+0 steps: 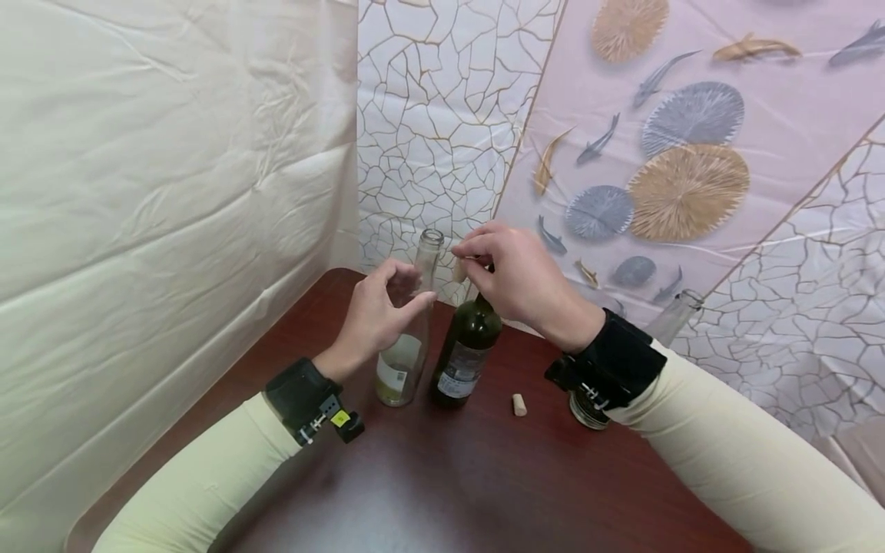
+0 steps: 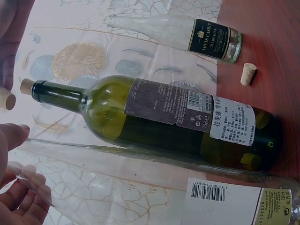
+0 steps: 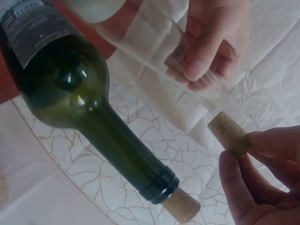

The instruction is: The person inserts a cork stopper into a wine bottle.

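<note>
My right hand point(image 1: 515, 276) pinches a cork point(image 3: 229, 134) between thumb and fingertips, near the top of a clear glass bottle point(image 1: 430, 244). My left hand point(image 1: 376, 311) is at that bottle's neck, thumb extended and fingers loosely curved, with a wide gap between them; some fingers point(image 2: 30, 192) show through the glass. Right beside the clear bottle stands a dark green wine bottle point(image 2: 164, 117), with a cork point(image 3: 183, 205) set in its mouth and sticking partly out. In the head view my right hand covers the green bottle's top.
A loose cork point(image 1: 519, 405) lies on the dark red table point(image 1: 429, 476), right of the green bottle. Farther right stands another clear bottle point(image 2: 173, 33) with a black champagne label, partly behind my right forearm. Cream cloth point(image 1: 173, 192) hangs at the left, patterned cloth point(image 1: 449, 100) behind.
</note>
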Demonstrator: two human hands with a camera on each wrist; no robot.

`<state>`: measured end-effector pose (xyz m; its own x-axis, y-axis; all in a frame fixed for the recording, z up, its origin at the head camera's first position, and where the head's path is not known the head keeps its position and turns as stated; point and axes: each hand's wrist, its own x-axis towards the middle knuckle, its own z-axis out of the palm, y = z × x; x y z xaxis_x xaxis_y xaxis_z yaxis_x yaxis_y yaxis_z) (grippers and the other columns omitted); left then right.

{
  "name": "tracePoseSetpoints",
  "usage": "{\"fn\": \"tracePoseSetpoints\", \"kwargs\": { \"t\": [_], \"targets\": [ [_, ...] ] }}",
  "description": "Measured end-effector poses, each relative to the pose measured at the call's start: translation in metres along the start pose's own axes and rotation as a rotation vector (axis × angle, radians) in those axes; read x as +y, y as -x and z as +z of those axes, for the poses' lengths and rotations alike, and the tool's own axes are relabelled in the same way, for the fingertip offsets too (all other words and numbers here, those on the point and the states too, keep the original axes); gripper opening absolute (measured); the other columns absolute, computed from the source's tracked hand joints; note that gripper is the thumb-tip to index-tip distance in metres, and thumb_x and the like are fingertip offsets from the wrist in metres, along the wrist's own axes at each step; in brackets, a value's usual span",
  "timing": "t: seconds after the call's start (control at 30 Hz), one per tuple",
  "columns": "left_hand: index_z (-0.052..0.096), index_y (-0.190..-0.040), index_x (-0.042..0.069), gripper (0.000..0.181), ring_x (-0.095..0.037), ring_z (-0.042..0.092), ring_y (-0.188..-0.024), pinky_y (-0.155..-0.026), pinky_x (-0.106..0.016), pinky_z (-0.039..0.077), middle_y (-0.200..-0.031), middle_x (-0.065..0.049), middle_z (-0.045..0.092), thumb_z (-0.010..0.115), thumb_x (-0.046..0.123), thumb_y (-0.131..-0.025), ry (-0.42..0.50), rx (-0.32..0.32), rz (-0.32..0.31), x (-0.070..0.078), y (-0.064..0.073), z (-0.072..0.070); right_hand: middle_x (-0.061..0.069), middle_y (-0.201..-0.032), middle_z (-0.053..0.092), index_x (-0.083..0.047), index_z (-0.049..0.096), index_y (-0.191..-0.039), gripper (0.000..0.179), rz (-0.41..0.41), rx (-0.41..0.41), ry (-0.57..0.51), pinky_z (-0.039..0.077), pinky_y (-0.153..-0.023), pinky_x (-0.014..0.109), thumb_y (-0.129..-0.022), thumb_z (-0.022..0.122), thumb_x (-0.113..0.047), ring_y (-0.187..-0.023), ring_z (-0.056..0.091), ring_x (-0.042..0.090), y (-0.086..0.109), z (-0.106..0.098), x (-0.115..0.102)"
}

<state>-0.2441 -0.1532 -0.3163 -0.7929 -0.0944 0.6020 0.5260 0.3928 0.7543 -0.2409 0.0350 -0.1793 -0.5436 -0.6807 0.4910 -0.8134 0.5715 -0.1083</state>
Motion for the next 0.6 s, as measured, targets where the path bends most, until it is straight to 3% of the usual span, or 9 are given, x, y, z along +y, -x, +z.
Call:
{"fn": "tracePoseSetpoints", "kwargs": {
  "t": [0.6],
  "targets": [
    [0.061,-0.106,0.01,0.037,-0.015,0.062,-0.08,-0.069,-0.033,0.054,-0.097,-0.006,0.069,0.079,0.03,-0.081,-0.032,0.021,0.0,-0.001,0.001,0.002,0.007,-0.107,0.073,-0.004,0.074,-0.112,0.024,0.057,-0.03,0.012,0.054,-0.076,0.03,-0.093,0.059,-0.006,-0.091,0.066,0.016,-0.027,-0.018,-0.003]
  ]
}}
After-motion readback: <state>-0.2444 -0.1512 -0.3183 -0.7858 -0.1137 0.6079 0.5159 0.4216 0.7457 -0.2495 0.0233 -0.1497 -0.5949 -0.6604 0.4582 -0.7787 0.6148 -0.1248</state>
